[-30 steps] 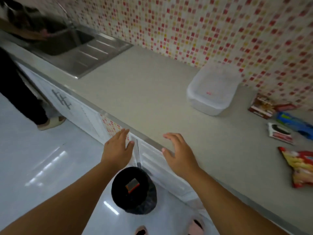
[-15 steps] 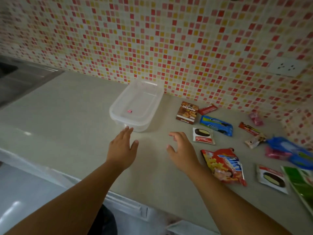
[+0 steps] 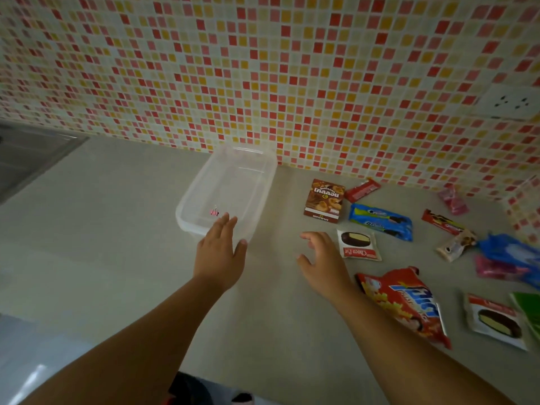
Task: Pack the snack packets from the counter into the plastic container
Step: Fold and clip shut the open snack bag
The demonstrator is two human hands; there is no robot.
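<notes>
— Both hands are over the bench now, holding nothing. The left hand point(image 3: 219, 252) has its fingers straight, right at the near end of the plastic container point(image 3: 201, 197); the right hand point(image 3: 320, 257) is spread and loosely curved just beside the Choco Pie packet point(image 3: 358, 245).

— So which packet first?

— That one, I'd say; it's the nearest. Best to pinch it by an edge and lift rather than slide, while the left hand steadies the container so it doesn't skate towards the wall.

— How does the container lie?

— Towards the back edge of the bench, open side up, its long axis running from the near left to the back edge, the far end close to the tiled wall point(image 3: 292, 83). There's a small pink clip point(image 3: 214, 212) inside, nothing else. The long packets, like the blue biscuit packet point(image 3: 381, 221), should probably go in along that same axis.
</notes>
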